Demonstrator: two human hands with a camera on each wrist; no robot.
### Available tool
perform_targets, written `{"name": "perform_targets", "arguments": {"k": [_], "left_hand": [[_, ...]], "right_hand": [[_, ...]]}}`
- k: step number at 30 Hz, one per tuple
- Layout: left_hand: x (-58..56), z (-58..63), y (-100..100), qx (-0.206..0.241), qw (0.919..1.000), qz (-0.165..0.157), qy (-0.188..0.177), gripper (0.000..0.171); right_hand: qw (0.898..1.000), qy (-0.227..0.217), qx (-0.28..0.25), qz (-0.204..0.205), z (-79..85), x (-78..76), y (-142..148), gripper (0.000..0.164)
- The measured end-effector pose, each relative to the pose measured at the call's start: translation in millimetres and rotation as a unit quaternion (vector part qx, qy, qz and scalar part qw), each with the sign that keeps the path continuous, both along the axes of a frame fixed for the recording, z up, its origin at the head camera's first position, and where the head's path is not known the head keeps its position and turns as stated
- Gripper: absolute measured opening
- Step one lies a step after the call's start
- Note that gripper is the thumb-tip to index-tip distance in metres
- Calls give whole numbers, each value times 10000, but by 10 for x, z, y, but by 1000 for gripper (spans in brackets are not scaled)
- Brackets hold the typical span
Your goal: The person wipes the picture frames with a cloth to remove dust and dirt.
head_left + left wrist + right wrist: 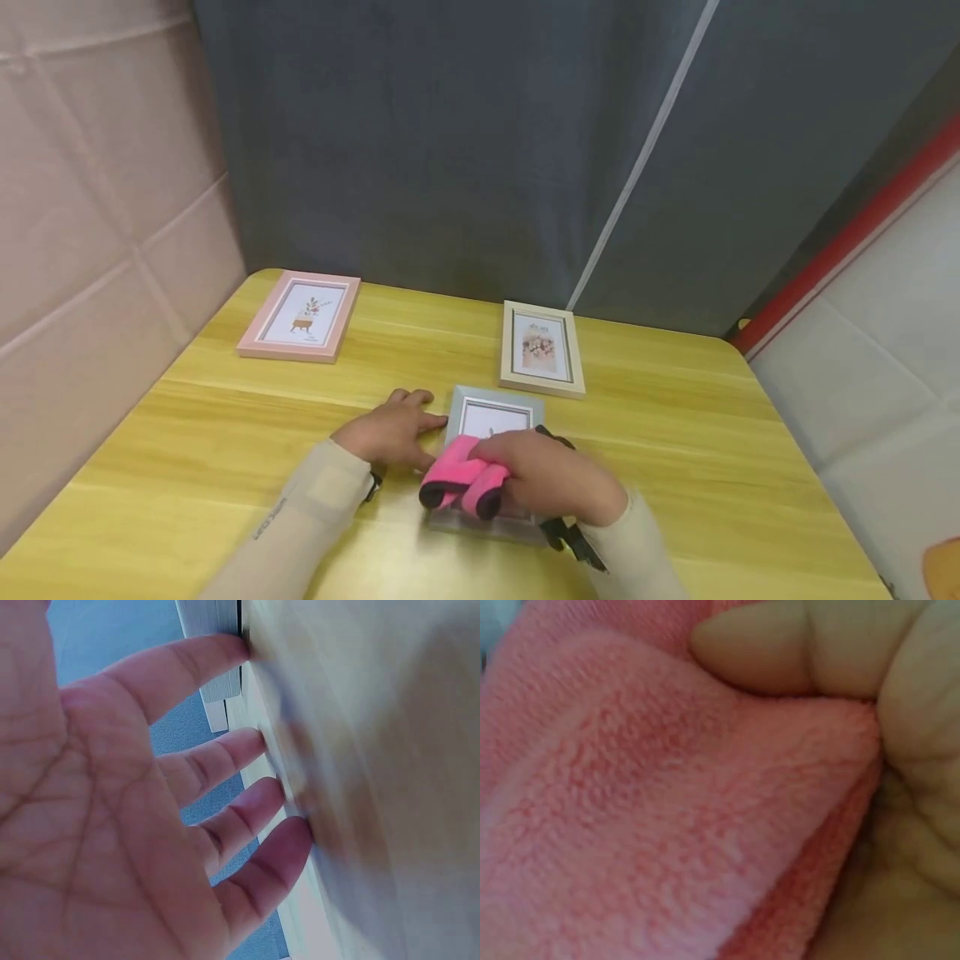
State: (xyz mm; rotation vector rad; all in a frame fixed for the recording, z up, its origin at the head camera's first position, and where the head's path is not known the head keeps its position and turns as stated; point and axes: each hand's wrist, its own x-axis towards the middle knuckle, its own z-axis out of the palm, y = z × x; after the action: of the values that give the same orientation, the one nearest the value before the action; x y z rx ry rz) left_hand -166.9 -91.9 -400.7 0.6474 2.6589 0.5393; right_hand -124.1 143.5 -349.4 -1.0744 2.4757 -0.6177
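Observation:
A grey-blue picture frame (pixel 534 406) lies face up on the table near my hands. My right hand (pixel 551 475) grips a folded pink cloth (pixel 474 471) with dark edging over the frame's lower part. Fluffy pink fabric (pixel 630 787) fills much of the right wrist view, with the thumb against it. At the frame's left side, my left hand (pixel 390 429) rests with fingers spread and its fingertips on the tabletop. One extended finger (pixel 187 664) reaches the frame's edge in the left wrist view. Cloth and right hand hide much of the frame's lower picture.
A pink picture frame (pixel 249 340) lies at the table's far left corner. Beyond the grey-blue frame lies a cream picture frame (pixel 572 354). The yellow wooden table (pixel 675 433) meets a dark grey panel (pixel 420 150) along its back edge.

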Motion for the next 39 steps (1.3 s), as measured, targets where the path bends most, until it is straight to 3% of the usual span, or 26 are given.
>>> {"name": "perform_targets", "arguments": {"k": [5, 10, 14, 24, 33, 39], "left_hand": [[10, 11, 2, 14, 10000, 43, -70, 79], [12, 17, 4, -89, 9998, 79, -156, 76], [8, 15, 1, -130, 9998, 19, -153, 69], [24, -3, -1, -46, 9999, -111, -88, 71], [247, -18, -57, -148, 9988, -378, -258, 105], [336, -51, -92, -159, 9980, -572, -202, 106]], "right_hand": [[9940, 561, 871, 360, -48, 267, -189, 21], [9801, 1269, 1526, 37, -153, 335, -319, 34], [9749, 1453, 1664, -268, -204, 241, -302, 37], [9719, 1311, 1791, -788, -348, -196, -202, 58], [9798, 962, 1432, -1013, -361, -281, -176, 68], [9831, 838, 1288, -997, -356, -279, -158, 66]]}}
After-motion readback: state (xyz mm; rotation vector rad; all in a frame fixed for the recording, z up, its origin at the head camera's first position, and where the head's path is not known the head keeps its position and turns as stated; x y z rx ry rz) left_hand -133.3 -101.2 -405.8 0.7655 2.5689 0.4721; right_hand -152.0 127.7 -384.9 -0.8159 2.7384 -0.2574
